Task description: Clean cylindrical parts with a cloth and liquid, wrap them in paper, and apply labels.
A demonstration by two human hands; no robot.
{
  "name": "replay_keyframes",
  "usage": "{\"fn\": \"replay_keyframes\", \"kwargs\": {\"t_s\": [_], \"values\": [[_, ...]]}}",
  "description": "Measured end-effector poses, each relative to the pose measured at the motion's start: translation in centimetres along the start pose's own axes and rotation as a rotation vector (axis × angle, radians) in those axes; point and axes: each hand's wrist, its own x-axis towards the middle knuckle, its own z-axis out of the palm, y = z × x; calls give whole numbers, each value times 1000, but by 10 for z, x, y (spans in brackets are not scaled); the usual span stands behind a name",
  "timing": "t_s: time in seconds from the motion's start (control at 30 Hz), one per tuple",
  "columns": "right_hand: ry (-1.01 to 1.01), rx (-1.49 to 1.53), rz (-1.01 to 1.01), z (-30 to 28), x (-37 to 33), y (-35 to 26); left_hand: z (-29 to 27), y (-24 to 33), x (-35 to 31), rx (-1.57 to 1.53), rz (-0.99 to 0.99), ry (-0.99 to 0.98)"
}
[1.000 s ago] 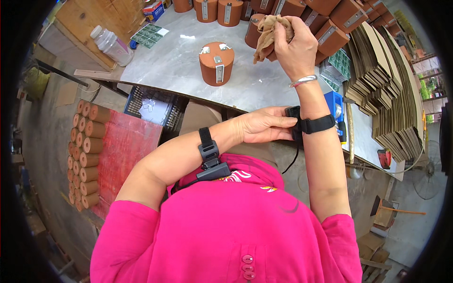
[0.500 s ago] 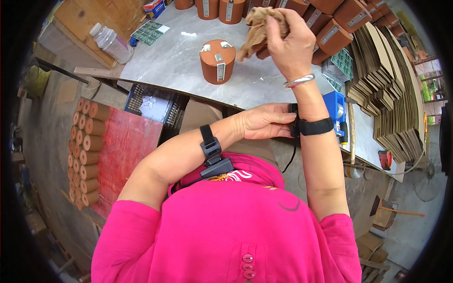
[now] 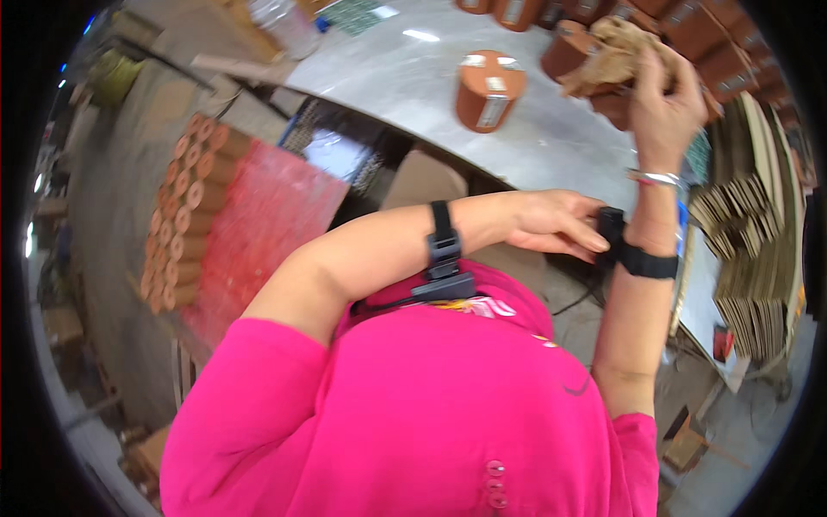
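So the view just swung round: half a second ago the brown cylinder (image 3: 489, 90) sat left of centre, and now it's right of it, everything tilted and smeary. The gap between it and the crumpled brown cloth (image 3: 622, 47) looks a bit wider too. I'd read that as the cylinder being left alone for the moment, since neither hand is on it and nothing on it looks altered.

Right hand (image 3: 668, 108) is up over the table (image 3: 405, 90), fingers closed on the cloth, near the piled-up cylinders (image 3: 719, 60). Left hand (image 3: 560, 222) is well below, its fingers at the black gadget (image 3: 610, 231) beside the right forearm. Looks like contact, but it's too blurry to tell if that's a grip or just a touch. Hands are well apart.

The lone cylinder stands upright on the grey tabletop: reddish-brown, matt, pale metal bits on its flat top and a light strip down the side. Finer detail's lost in the blur.
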Motion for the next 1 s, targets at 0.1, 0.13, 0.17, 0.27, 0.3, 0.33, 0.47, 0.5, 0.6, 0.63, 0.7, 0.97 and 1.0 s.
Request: {"fn": "replay_keyframes", "kwargs": {"t_s": [0.1,0.13,0.17,0.27,0.3,0.33,0.47,0.5,0.6,0.63,0.7,0.97,1.0], "values": [[-13,77,85,-4,-8,1,-6,13,-14,-23,62,-2],[-40,100,112,-8,-10,2,-5,22,-23,-21,74,29],[-68,124,140,-11,-14,1,-6,33,-34,8,100,81],[-228,43,204,-23,-28,0,-17,60,-71,3,198,150],[-297,10,221,-28,-35,-1,-22,67,-85,-33,259,137],[-367,-52,219,-32,-43,1,-26,75,-97,-6,322,168],[-636,-143,265,-39,-89,10,-43,99,-138,-165,609,190],[-692,-187,307,-44,-100,7,-46,104,-146,-279,638,64],[-820,-264,60,-45,-133,16,-44,110,-158,-169,790,175],[-836,-184,8,-39,-138,-1,-43,110,-162,-54,857,286],[-855,-328,-31,-40,-145,-28,-6,115,-159,364,874,805],[-762,-91,47,-40,-146,-17,-55,97,-100,1251,588,882],[-785,-27,173,-42,-140,-12,-54,95,-97,1247,585,869]]}}
